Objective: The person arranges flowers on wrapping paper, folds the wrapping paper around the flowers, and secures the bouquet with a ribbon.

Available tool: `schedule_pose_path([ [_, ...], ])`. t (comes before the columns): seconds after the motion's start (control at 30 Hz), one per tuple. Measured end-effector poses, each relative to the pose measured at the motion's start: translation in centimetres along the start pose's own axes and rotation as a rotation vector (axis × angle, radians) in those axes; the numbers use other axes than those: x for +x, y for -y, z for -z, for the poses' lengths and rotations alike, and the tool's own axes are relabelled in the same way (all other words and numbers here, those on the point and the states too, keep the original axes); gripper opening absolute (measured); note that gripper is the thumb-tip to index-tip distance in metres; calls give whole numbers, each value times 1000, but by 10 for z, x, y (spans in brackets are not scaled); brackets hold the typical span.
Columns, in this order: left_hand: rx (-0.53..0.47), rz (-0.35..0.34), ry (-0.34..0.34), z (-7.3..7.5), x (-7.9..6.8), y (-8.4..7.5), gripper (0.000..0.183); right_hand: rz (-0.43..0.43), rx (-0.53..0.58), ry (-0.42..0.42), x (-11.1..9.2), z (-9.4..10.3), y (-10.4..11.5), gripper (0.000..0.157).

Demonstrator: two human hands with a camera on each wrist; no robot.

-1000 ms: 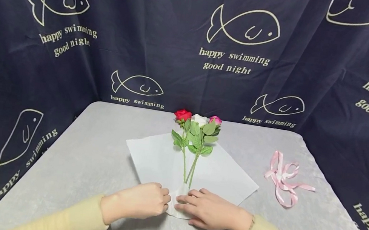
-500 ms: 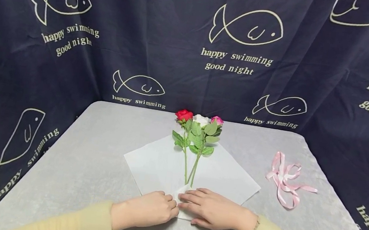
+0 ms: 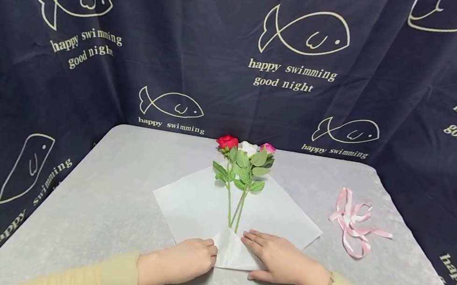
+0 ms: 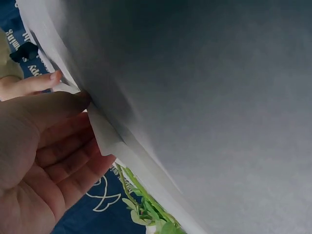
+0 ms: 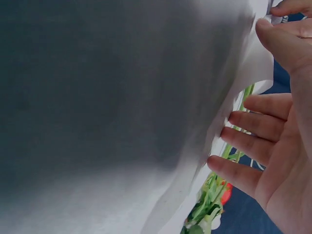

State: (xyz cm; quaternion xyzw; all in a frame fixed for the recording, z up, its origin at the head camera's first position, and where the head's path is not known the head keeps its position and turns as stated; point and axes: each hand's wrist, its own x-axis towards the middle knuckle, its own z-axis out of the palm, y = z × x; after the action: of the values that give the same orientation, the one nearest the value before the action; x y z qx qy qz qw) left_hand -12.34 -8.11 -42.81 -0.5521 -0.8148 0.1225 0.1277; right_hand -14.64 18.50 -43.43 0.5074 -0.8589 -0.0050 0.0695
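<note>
A white sheet of wrapping paper (image 3: pixel 187 203) lies on the table with its near corner folded up over the ends of the flower stems. On it rest a red rose (image 3: pixel 227 142), a white rose (image 3: pixel 249 149) and a pink rose (image 3: pixel 268 148), their leafy green stems pointing toward me. My left hand (image 3: pixel 193 260) pinches the left side of the fold; in the left wrist view its thumb (image 4: pixel 63 105) lies against the paper's edge. Fingers spread and straight, my right hand (image 3: pixel 280 261) presses the right side of the folded flap (image 3: pixel 235 251).
A loose heap of pink ribbon (image 3: pixel 355 222) lies on the right part of the grey-covered table (image 3: pixel 122 187). Behind and at both sides hangs a dark blue curtain (image 3: pixel 229 58) printed with white fish and lettering.
My right hand has slid to the right across the fold, uncovering more of the flap. My left hand moved right at first and then stayed near the fold. Flowers and ribbon lie as before.
</note>
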Motion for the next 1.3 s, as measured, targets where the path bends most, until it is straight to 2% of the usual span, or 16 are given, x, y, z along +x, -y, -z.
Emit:
schedule_pose_path([
  [0.17,-83,71,-33,-3,0,-1,12,-8,15,5,-4,-3,-2,72],
  [0.3,-140,92,-41,-8,0,-1,14,-8,27,4,-5,-4,-3,73],
  [0.5,-189,61,-51,-12,-1,2,15,5,29,9,-7,-5,-4,73],
  [0.63,-190,29,-75,-12,-1,5,18,-25,56,1,-7,0,-2,79],
  [0.77,-88,-17,-105,-9,-1,3,12,-21,50,-82,-4,10,8,82],
  [0.83,18,-46,-110,-7,-1,1,8,24,24,-131,-1,14,16,76],
  [0.93,140,-85,-89,-3,-1,-2,7,144,-32,-172,4,19,28,62],
  [1.07,193,-115,-37,-1,-2,-6,9,273,-88,-130,7,16,38,56],
  [1.13,209,-130,-31,0,-1,-7,11,291,-97,-88,7,13,39,58],
  [1.3,295,-181,-73,1,-1,-7,14,280,-106,-11,7,4,36,59],
])
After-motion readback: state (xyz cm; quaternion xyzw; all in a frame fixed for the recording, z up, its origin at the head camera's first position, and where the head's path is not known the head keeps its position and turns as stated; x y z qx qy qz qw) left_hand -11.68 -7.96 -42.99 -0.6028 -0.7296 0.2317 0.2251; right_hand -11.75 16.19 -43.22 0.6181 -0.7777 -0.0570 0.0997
